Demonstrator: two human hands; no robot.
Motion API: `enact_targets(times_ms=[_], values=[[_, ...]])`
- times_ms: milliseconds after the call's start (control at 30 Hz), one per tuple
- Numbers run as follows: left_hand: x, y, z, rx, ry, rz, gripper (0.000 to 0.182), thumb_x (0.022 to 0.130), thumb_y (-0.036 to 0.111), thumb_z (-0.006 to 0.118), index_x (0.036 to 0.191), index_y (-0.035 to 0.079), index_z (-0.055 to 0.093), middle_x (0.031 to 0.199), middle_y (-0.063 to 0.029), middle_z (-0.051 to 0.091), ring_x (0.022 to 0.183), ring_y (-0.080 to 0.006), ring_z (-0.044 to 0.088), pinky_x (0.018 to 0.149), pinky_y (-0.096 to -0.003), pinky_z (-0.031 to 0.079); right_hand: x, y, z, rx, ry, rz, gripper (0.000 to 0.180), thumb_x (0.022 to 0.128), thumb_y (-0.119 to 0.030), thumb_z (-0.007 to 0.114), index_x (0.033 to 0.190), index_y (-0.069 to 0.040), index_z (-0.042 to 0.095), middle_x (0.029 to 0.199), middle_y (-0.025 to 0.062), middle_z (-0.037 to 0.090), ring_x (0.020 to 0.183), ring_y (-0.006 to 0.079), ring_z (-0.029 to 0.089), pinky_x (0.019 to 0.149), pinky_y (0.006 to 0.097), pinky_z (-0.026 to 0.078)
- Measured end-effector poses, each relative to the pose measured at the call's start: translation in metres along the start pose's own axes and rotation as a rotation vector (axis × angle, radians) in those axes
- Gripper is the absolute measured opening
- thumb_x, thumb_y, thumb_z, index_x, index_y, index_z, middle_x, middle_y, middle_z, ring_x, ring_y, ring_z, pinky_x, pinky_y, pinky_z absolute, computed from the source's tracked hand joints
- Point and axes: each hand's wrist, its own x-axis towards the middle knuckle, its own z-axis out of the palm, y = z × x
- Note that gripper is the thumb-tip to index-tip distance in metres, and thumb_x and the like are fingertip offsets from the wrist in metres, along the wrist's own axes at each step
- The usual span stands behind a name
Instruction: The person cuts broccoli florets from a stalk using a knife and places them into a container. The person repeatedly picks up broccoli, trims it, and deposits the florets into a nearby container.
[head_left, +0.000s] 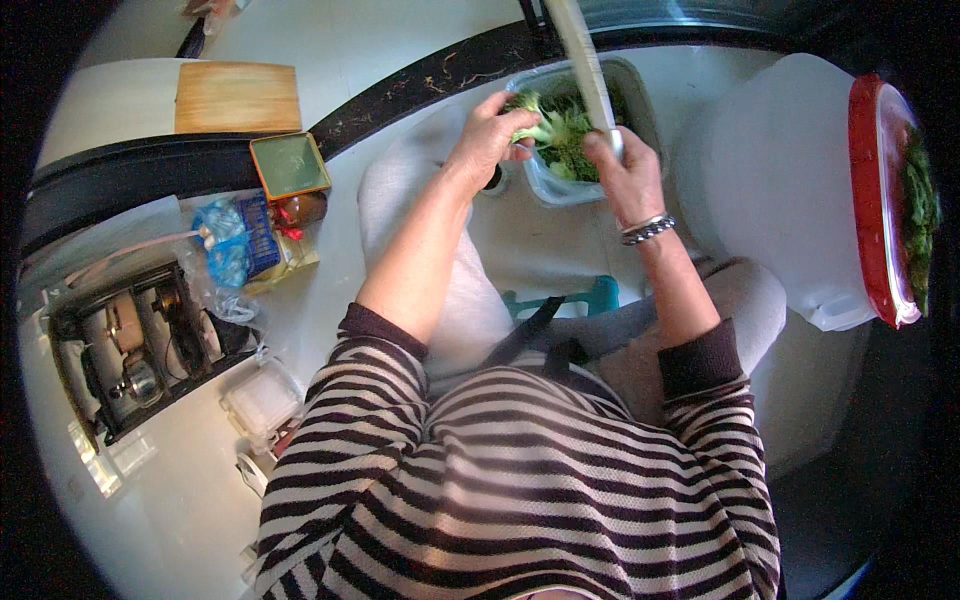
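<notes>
My left hand (487, 139) grips a broccoli floret (529, 112) by its pale stem, over the near left rim of a translucent plastic tub (574, 196). In my right hand (632, 180) is the handle of a long knife (587, 64), its broad pale blade pointing up and away from me, across the tub. Blade and floret are apart. Cut broccoli pieces (571, 154) lie inside the tub, partly covered by the knife and my hands. The right fist hides most of the knife handle.
To my right stands a large white plastic container (765, 180), with a red-rimmed tray (866, 195) of leafy greens (919, 217) at its far side. A teal stool (600, 296) shows between my legs. Leftward are a wooden board (236, 97), blue plastic bags (223, 240) and a black compartmented rack (142, 352).
</notes>
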Motion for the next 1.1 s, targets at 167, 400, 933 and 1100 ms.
enact_targets(times_ms=[167,400,933,1100], values=[[0.003,0.000,0.000,-0.116,0.135,0.031,0.028,0.077,0.014,0.062,0.100,0.003,0.051,0.088,-0.0074,0.059,0.068,-0.0128,0.056,0.056,-0.0280,0.052,-0.006,0.011,-0.021,0.018,-0.158,0.040,0.039,0.089,-0.037,0.052,0.077,0.000,0.056,0.060,0.0064,0.055,0.055,0.0171,0.053,0.052,0.0316,0.043],[0.003,-0.005,0.009,-0.076,0.196,0.081,0.026,0.078,0.013,0.058,0.101,0.002,0.052,0.089,-0.0081,0.059,0.070,-0.0152,0.058,0.061,-0.0292,0.053,-0.034,-0.005,-0.009,-0.409,-0.279,-0.097,0.031,0.089,-0.033,0.050,0.085,-0.002,0.051,0.066,0.0224,0.059,0.065,0.0395,0.059,0.058,0.0469,0.046],[0.002,-0.015,0.040,0.190,0.256,0.515,0.030,0.071,0.008,0.061,0.098,0.000,0.050,0.087,-0.0087,0.057,0.073,-0.0164,0.056,0.066,-0.0295,0.047,-0.018,0.026,0.004,-0.359,-0.206,0.151,0.032,0.086,-0.029,0.051,0.083,0.002,0.056,0.077,0.0265,0.060,0.076,0.0422,0.059,0.069,0.0472,0.046],[-0.003,-0.007,0.027,-0.148,0.053,0.207,0.037,0.072,0.007,0.053,0.108,0.000,0.045,0.094,-0.0107,0.057,0.076,-0.0161,0.057,0.062,-0.0309,0.052,-0.010,0.038,-0.002,-0.173,-0.073,0.196,0.029,0.083,-0.027,0.055,0.084,0.002,0.058,0.071,0.0197,0.062,0.066,0.0335,0.061,0.063,0.0414,0.047]])
